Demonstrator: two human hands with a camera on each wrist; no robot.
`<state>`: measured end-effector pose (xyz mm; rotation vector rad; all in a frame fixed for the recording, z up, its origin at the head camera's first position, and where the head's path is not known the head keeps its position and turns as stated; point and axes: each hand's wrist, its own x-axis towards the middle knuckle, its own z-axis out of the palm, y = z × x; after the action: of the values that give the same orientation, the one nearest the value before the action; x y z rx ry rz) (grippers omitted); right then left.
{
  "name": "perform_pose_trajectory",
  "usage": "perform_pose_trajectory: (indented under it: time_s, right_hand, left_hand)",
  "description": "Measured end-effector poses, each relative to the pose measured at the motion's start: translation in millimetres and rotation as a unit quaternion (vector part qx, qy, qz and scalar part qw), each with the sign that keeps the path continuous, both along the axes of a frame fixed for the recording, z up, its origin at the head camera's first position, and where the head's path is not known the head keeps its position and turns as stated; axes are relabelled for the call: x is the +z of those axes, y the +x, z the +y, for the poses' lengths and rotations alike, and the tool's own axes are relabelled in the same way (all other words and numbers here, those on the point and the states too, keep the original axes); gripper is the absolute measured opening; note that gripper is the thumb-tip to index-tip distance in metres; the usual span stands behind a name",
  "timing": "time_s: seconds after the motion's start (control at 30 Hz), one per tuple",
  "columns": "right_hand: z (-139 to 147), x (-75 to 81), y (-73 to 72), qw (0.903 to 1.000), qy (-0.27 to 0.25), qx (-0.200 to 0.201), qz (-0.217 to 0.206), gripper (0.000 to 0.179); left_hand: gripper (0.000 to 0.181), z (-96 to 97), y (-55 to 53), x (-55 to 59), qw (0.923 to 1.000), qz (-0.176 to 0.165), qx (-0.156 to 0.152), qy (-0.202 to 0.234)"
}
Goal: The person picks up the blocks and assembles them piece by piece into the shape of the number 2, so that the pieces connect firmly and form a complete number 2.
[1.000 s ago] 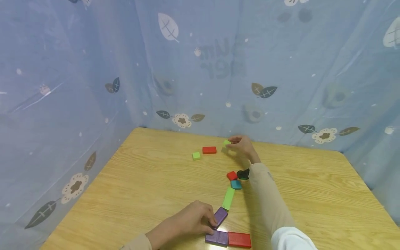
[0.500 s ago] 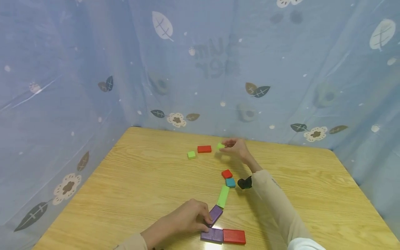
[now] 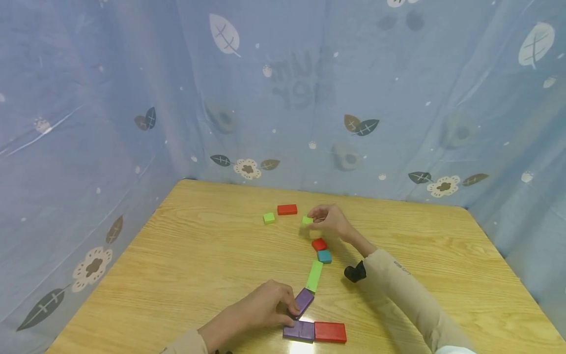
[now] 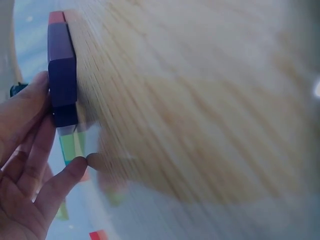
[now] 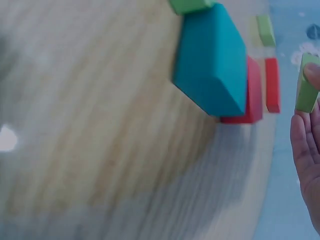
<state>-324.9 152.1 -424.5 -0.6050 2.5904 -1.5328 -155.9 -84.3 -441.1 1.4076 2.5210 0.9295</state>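
My right hand [image 3: 332, 222] pinches a small light green block [image 5: 306, 87] between thumb and fingers, above the table beyond the row of blocks. Near the front, my left hand [image 3: 267, 306] rests its fingertips at the purple block [image 3: 304, 301] lying at a slant and its thumb at the corner of the other purple block [image 3: 299, 332]. A red block [image 3: 330, 332] adjoins that second one on the right. From the slanted purple block the curved row runs away through a long green block [image 3: 314, 276], a teal block [image 3: 325, 256] and a small red block [image 3: 319, 244].
Farther back lie a loose red block [image 3: 287, 209] and a small green block [image 3: 268, 218]. A black device [image 3: 355, 272] hangs at the right sleeve. Blue patterned curtain [image 3: 283, 98] closes off the wooden table's [image 3: 212, 246] back and sides.
The right hand has come nearer and slightly left with the green block, toward the row's far end. My left hand keeps its place at the purple blocks. The head view has shifted a little.
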Motion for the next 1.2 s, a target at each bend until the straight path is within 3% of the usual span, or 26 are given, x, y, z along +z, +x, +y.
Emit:
perform_pose_trajectory:
  time_s: [0.4,0.8,0.93,1.0,1.2]
  right_hand:
    - [-2,-12.5,15.7,0.9993,0.034,0.012,0.014,0.028]
    - [0,-20.7,18.8,0.9983,0.046,0.029,0.021,0.029]
    - [1,-20.5,19.9,0.9986,0.037,0.034,0.018,0.030]
    - [-2,-10.9,26.4,0.9987,0.033,0.037,0.013,0.030]
    - [-1,-15.3,23.1,0.9986,0.041,0.032,-0.001,0.026]
  left_hand:
    - [0.013,1.0,-1.6,0.2,1.0000,0.003,-0.003,-0.009]
    - [0.014,0.7,-0.6,0.2,1.0000,0.003,-0.001,-0.008]
    - [0.015,0.6,-0.7,-0.3,1.0000,0.006,-0.001,-0.005]
    - [0.015,0.3,-0.8,-0.2,1.0000,0.004,-0.002,-0.002]
    - [0.015,0.3,-0.8,-0.3,1.0000,0.000,-0.001,0.001]
